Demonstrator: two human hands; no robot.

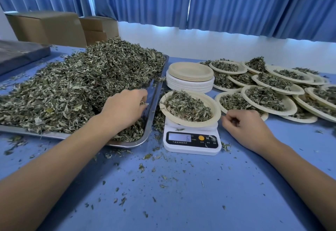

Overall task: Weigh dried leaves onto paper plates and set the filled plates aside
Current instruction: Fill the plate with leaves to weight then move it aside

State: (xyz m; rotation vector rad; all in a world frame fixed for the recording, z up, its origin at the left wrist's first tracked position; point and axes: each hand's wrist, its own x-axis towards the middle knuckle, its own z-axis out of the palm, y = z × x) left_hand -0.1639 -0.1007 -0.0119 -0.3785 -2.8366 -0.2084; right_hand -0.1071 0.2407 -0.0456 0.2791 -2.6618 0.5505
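A big heap of dried leaves (81,87) fills a metal tray (154,99) on the left. A paper plate (212,103) heaped with leaves sits tilted on a white digital scale (192,143). My left hand (125,108) lies over the tray's right end, fingertips pinching a few leaves near the rim. My right hand (245,128) rests on the table just right of the scale, fingers curled in, with a few leaf bits between them. A stack of empty plates (190,78) stands behind the scale. Several filled plates (269,99) overlap to the right.
Cardboard boxes (49,28) stand at the back left beside a dark flat sheet (20,54). Blue curtains hang behind a white wall ledge. Leaf crumbs are scattered over the blue table (181,194) in front of the scale.
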